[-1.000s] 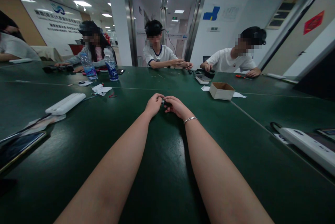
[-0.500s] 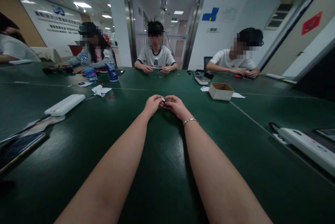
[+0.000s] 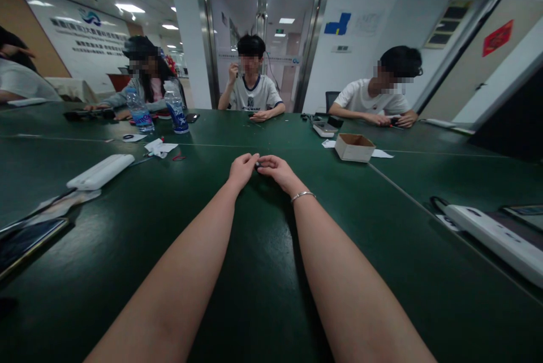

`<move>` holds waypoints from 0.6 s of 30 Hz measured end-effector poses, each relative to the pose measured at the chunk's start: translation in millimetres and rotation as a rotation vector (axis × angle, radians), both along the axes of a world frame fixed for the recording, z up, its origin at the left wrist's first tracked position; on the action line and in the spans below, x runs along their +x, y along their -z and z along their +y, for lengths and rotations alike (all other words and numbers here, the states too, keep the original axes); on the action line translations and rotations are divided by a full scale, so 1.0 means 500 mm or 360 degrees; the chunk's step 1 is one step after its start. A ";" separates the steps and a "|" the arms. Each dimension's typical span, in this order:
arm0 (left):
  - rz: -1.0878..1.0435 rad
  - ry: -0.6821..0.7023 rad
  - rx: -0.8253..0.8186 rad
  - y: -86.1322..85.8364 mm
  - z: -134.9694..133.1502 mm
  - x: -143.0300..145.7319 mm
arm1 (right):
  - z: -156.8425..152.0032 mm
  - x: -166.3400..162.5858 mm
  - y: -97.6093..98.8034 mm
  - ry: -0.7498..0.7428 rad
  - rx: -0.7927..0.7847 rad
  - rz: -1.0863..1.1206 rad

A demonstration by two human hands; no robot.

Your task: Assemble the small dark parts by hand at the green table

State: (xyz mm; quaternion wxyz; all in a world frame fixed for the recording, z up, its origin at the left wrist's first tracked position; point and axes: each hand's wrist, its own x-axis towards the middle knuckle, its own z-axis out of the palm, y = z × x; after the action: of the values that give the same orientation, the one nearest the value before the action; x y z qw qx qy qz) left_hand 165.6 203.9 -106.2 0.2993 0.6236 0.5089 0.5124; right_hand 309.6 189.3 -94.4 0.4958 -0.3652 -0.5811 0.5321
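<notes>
Both my arms reach forward over the dark green table (image 3: 263,272), and my hands meet near its middle. My left hand (image 3: 243,171) is closed, its fingertips pinched on a small dark object (image 3: 257,165) with a light, shiny spot. From the other side, the fingers of my right hand (image 3: 278,172) close on the same small piece. Most of it is hidden by the fingers, so its kind does not show. A silver bracelet (image 3: 302,197) circles my right wrist.
An open cardboard box (image 3: 354,149) stands right of my hands. Two bottles (image 3: 176,108) and paper scraps (image 3: 161,148) lie beyond to the left. White power strips (image 3: 102,172) flank both sides; a phone (image 3: 31,244) lies at left. Several people sit around the table.
My hands have turned the small object, and less of its shiny part shows now. Across the table, a person has raised one hand towards the head. The view has shifted slightly.
</notes>
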 end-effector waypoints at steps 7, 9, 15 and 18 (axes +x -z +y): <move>0.0470 -0.0038 0.0020 -0.011 -0.032 -0.001 | -0.019 -0.020 0.005 0.0061 0.0052 -0.0360; 0.0553 -0.0057 -0.0026 -0.014 -0.046 0.004 | -0.033 -0.024 0.001 0.0047 0.0004 -0.0342; 0.0961 0.0426 -0.0243 -0.075 -0.128 -0.029 | -0.076 0.034 -0.025 -0.0089 -0.0157 -0.0354; 0.1338 0.0657 -0.0313 -0.151 -0.208 -0.115 | -0.133 0.141 -0.042 0.0002 -0.0201 -0.0434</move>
State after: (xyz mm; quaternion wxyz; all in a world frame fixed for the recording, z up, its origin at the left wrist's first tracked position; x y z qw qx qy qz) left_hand 108.2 100.0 -30.9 0.2207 0.8335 0.4975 0.0951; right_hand 379.9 123.0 -73.5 0.3886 -0.4649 -0.6082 0.5127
